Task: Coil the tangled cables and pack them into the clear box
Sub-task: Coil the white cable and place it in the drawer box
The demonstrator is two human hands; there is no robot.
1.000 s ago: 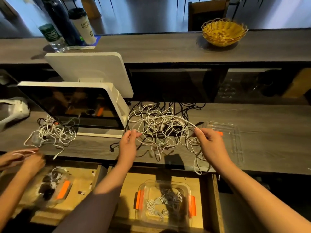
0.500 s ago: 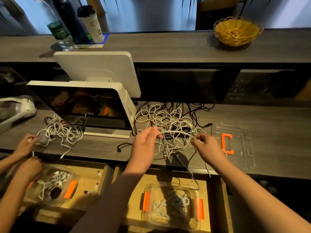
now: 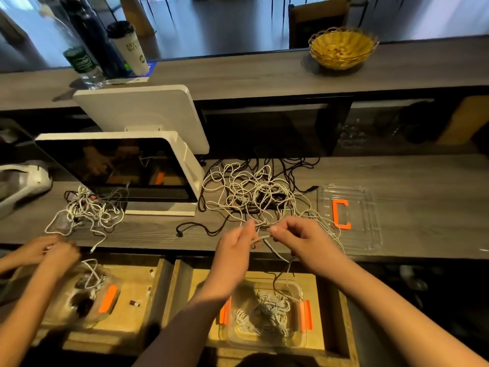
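Note:
A tangle of white and black cables [image 3: 254,193] lies on the grey counter in front of me. My left hand [image 3: 234,247] and my right hand [image 3: 304,238] are close together at the counter's front edge, each pinching the same white cable strand between them. Below, in an open wooden drawer, stands the clear box [image 3: 299,290] with orange clips, holding several coiled white cables [image 3: 267,312]. Its clear lid [image 3: 352,215] with an orange clip lies on the counter to the right of my hands.
A white point-of-sale screen [image 3: 124,165] stands left of the tangle. Another person's hands [image 3: 50,254] work at a second cable pile [image 3: 90,210] and a second clear box [image 3: 87,300] at left. Bottles, a cup and a wicker basket [image 3: 342,49] sit on the upper ledge.
My hands have come together from wide apart and moved toward the counter's front edge, still pinching the white cable. The other person's hands have shifted down over their drawer.

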